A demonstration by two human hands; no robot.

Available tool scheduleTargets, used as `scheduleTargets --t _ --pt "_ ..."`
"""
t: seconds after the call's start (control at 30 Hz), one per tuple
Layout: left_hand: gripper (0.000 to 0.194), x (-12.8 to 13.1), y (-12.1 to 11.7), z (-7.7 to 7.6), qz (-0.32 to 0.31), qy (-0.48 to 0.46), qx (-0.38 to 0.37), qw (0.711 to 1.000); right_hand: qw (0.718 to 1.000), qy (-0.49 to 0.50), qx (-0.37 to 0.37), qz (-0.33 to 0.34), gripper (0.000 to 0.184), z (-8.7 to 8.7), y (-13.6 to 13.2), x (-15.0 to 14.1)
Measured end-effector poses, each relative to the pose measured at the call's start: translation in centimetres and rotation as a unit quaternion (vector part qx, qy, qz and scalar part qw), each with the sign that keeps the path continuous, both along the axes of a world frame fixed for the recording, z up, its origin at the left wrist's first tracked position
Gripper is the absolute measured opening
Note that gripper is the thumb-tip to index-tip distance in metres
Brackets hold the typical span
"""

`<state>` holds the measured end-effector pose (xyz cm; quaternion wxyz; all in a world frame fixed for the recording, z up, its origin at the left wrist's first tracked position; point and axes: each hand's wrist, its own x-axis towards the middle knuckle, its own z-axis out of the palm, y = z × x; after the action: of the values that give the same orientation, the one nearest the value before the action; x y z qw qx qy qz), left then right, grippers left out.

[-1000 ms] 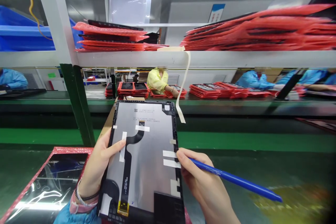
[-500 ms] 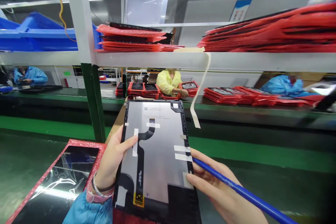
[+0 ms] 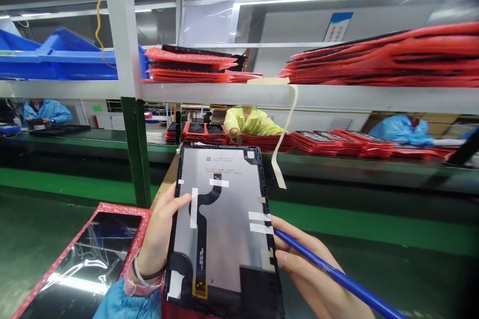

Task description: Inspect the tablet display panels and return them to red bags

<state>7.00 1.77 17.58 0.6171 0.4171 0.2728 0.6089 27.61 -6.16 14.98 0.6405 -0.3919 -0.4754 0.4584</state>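
Note:
Between my hands is a tablet screen assembly (image 3: pixel 228 239), its silver back facing me, with a black frame, a dark flex cable (image 3: pixel 201 239) and strips of white tape (image 3: pixel 261 216). My left hand (image 3: pixel 159 232) grips its left edge, thumb lying over the back near a tape strip. My right hand (image 3: pixel 310 264) is at the right edge, with a long blue rod (image 3: pixel 337 275) held between thumb and fingers. The rod's tip meets the frame edge by the tape; whether it touches is unclear.
A dark glossy panel on red bubble wrap (image 3: pixel 105 209) lies at lower left. The shelf (image 3: pixel 209 90) above bears red-wrapped stacks (image 3: pixel 392 57), a blue bin (image 3: pixel 75 62) and a hanging tape strip (image 3: pixel 280 154). Co-workers sit beyond, one in a yellow top (image 3: pixel 252 122).
My right thumb has moved off the screen's back to its edge. The view has shifted slightly upward. The co-worker in yellow no longer holds up a red-wrapped panel.

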Motion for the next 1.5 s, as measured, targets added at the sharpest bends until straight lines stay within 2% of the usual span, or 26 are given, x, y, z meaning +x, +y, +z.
scheduleTargets --t 0.17,0.27,0.37,0.47,0.6,0.7,0.8,0.87,0.93,1.03,1.13,1.2,1.23,1.33,1.4,1.5 --pt "0.024 0.0 0.5 -0.5 0.053 -0.024 -0.014 0.998 1.000 0.025 0.002 -0.008 0.028 0.3 0.0 0.0" --pt "0.026 0.1 0.6 -0.9 0.084 -0.017 -0.027 0.996 1.000 -0.002 0.006 -0.004 0.033 -0.6 0.7 0.5" --pt "0.025 0.1 0.5 -0.9 0.080 -0.016 -0.020 0.996 0.995 -0.052 -0.001 -0.089 0.037 -1.8 1.5 1.0" --pt "0.022 0.2 0.0 -0.6 0.066 0.008 0.010 0.998 0.982 -0.092 -0.008 -0.165 0.029 -2.2 2.1 0.8" --pt "0.028 0.1 -0.6 -0.2 0.013 0.089 0.068 0.994 0.981 -0.125 0.003 -0.151 0.018 -1.2 2.3 0.0" --pt "0.038 0.1 -0.8 -0.1 0.012 0.133 0.095 0.986 0.981 -0.133 -0.003 -0.139 0.019 -0.9 2.7 0.0" --pt "0.029 0.0 -0.9 -0.2 0.012 0.163 0.114 0.980 0.985 -0.115 -0.018 -0.127 0.028 -0.9 3.0 0.6" --pt "0.018 0.0 -1.1 -0.3 0.022 0.197 0.139 0.970 0.990 -0.049 -0.006 -0.135 0.038 -0.7 2.9 0.8" --pt "0.012 -0.1 -1.3 -0.4 0.046 0.237 0.179 0.954 0.990 0.032 0.024 -0.132 0.049 -0.4 2.5 0.6" --pt "0.021 -0.1 -1.4 -0.6 0.053 0.311 0.283 0.906 0.991 0.125 0.035 -0.039 0.048 -0.1 1.7 -0.1" --pt "0.051 0.1 -1.0 -1.1 0.014 0.376 0.456 0.807 0.981 0.181 -0.011 0.072 0.050 -0.2 1.3 -0.5" --pt "0.066 0.3 -0.6 -1.4 0.004 0.405 0.539 0.739 0.975 0.200 -0.036 0.090 0.047 -0.5 1.3 -0.4" --pt "0.069 0.4 -0.6 -1.5 0.007 0.415 0.559 0.717 0.973 0.210 -0.047 0.084 0.040 -0.6 1.2 -0.2" --pt "0.066 0.7 -1.1 -1.4 0.023 0.427 0.575 0.698 0.969 0.234 -0.073 0.033 0.032 -0.7 1.2 0.3" --pt "0.062 0.7 -2.0 -1.0 0.011 0.410 0.575 0.707 0.968 0.242 -0.073 -0.003 0.034 -0.6 1.1 0.2" --pt "0.058 0.7 -3.7 -0.3 -0.062 0.367 0.575 0.729 0.965 0.253 -0.048 -0.045 0.032 -0.4 1.0 -0.5"
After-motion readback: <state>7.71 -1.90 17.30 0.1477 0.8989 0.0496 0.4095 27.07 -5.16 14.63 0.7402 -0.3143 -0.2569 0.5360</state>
